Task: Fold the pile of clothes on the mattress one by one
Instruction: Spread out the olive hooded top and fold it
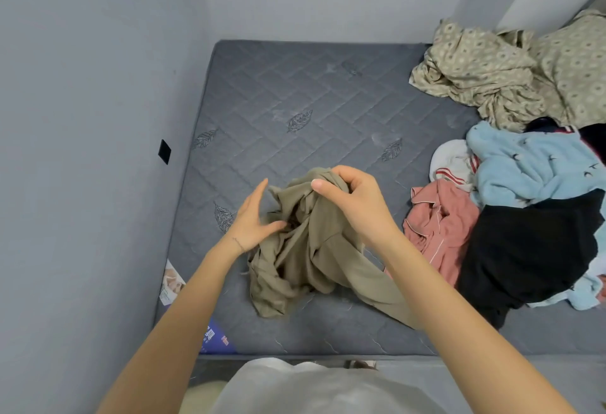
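Khaki garment [311, 259] looks thin, limp, light. Bunched top pinched by right hand [355, 203]; left hand [252, 216] unclenched beside it. Suggest grabbing a hem.

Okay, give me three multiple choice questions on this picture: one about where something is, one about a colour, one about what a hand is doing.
1. Where on the grey quilted mattress does the pile of loose clothes lie?
A. its left side
B. its right side
C. its middle

2. What colour is the crumpled cloth garment between the hands?
A. khaki
B. white
C. purple

3. What is the right hand doing?
A. lying flat on the mattress
B. hanging free, holding nothing
C. holding the garment's top in its grip

Answers:
1 B: the heap sits along the person's right edge.
2 A: the cloth is a dull tan-green.
3 C: its fingers curl round a bunch of the cloth, while the left hand has straight fingers beside the garment.
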`<state>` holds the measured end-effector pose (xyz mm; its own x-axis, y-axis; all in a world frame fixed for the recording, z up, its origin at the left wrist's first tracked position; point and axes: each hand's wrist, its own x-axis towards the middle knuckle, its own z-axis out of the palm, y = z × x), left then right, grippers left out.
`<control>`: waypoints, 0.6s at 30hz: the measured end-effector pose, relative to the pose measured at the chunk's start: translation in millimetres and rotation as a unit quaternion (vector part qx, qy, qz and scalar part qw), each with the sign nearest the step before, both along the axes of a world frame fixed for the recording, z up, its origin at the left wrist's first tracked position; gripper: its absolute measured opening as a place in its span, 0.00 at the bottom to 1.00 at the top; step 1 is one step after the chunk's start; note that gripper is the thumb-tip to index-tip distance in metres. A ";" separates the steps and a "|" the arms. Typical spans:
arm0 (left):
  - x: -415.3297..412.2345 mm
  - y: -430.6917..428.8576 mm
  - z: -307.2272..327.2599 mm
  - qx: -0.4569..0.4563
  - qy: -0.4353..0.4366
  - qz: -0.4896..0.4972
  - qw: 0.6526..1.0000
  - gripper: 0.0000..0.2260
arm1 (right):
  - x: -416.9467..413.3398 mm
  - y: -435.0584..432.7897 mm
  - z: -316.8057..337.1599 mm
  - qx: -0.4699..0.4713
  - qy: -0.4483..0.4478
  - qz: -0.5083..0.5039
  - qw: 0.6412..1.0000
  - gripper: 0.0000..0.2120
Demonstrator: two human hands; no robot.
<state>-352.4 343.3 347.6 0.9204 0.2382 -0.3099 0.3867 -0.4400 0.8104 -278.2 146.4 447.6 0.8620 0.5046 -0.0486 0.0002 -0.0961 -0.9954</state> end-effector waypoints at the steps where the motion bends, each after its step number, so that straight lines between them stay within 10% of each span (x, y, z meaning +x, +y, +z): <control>1: 4.7 -2.5 0.9 0.012 -0.015 -0.020 1.000 0.36 | 1.7 -0.6 1.3 0.007 0.005 0.015 1.000 0.15; 7: 22.5 -2.3 4.8 0.058 -0.055 -0.009 0.997 0.07 | 11.5 -16.5 -8.9 -0.028 -0.010 0.030 0.999 0.15; 18: 19.7 -17.8 41.5 -0.106 -0.105 0.041 0.988 0.08 | 31.2 -51.3 -71.6 -0.328 0.023 0.142 0.934 0.11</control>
